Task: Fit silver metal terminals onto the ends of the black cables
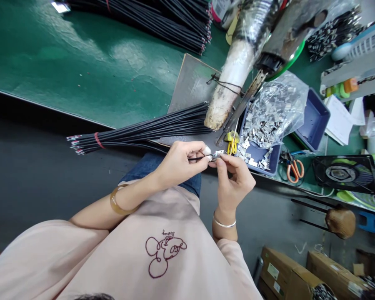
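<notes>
My left hand [181,162] pinches the end of a thin black cable [196,158] between thumb and fingers. My right hand [234,179] pinches a small metal connector shell [218,154] against that cable end. Both hands meet at the table's front edge, above my lap. Behind them a bundle of black cables [143,131] tied with a red band lies across the green table [81,66], its stripped ends pointing left. A blue tray [259,154] of small metal shells stands just right of my hands.
A taped tool arm [234,79] slants down over a grey board. A clear bag of metal parts [275,108] tops the blue trays. Orange scissors [295,168], a small fan [343,173], another cable bundle [162,21] at the back, cardboard boxes [290,275] on the floor.
</notes>
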`<state>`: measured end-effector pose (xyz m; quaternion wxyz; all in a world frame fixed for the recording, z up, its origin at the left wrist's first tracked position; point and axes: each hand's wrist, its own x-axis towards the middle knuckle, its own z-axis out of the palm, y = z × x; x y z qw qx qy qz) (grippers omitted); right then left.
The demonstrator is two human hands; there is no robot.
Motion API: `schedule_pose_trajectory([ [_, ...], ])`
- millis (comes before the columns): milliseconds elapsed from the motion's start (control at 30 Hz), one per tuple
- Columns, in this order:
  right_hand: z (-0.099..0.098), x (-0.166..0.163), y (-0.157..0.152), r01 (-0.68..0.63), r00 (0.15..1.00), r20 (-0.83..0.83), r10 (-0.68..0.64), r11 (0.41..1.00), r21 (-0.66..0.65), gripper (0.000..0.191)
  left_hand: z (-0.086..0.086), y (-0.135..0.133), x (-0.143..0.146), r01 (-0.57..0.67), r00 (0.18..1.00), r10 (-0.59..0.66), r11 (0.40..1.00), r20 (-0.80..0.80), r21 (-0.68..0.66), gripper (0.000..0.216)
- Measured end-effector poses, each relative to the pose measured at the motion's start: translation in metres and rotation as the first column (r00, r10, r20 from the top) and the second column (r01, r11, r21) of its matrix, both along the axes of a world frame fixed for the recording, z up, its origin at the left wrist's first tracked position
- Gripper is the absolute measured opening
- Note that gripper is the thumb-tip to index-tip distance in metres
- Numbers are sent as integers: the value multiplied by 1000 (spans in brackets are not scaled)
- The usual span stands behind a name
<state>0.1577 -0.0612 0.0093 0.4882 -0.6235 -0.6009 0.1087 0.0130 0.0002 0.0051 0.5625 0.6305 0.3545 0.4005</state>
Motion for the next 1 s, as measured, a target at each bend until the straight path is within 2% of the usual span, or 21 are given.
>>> schedule_pose_trajectory([
  [200,-7,-1,0,-18,999,45,21,998,-55,10,-4,-2,1,-35,995,45,994,-93,107,16],
  [333,-8,1,0,-12,972,237,4,999,31,20,-5,-3,2,-56,991,71,989,-116,133,15],
  [400,-9,2,0,-11,946,326,-2,999,41,17,-5,-4,2,-62,989,80,988,-124,143,15],
  [467,-9,2,2,0,943,333,-4,1000,11,9,-5,-5,2,-62,989,81,988,-128,144,14],
  [567,-7,2,3,-3,979,203,23,995,-99,2,-3,-5,2,-42,992,56,992,-117,115,14],
  [633,-5,3,3,-73,997,17,79,976,-206,8,-2,-4,1,5,997,-3,1000,-73,21,13],
  [700,-1,5,3,-173,969,-220,115,949,-263,13,1,-2,-1,89,996,-89,989,8,-120,12],
  [767,4,6,4,-162,927,-367,76,965,-208,15,2,1,-3,168,985,-152,959,87,-226,12],
  [833,7,8,6,29,935,-351,-43,999,-44,13,3,4,-6,197,978,-168,943,127,-270,13],
  [867,8,8,6,145,943,-313,-112,986,83,12,3,5,-6,197,977,-165,940,137,-278,13],
  [900,9,8,7,232,945,-280,-169,950,210,10,3,6,-7,191,977,-155,940,145,-283,12],
  [967,9,8,6,299,944,-247,-218,883,361,4,3,7,-6,177,978,-136,941,155,-289,11],
  [1000,8,8,5,293,948,-232,-216,878,378,10,3,8,-5,170,979,-128,942,159,-290,11],
])
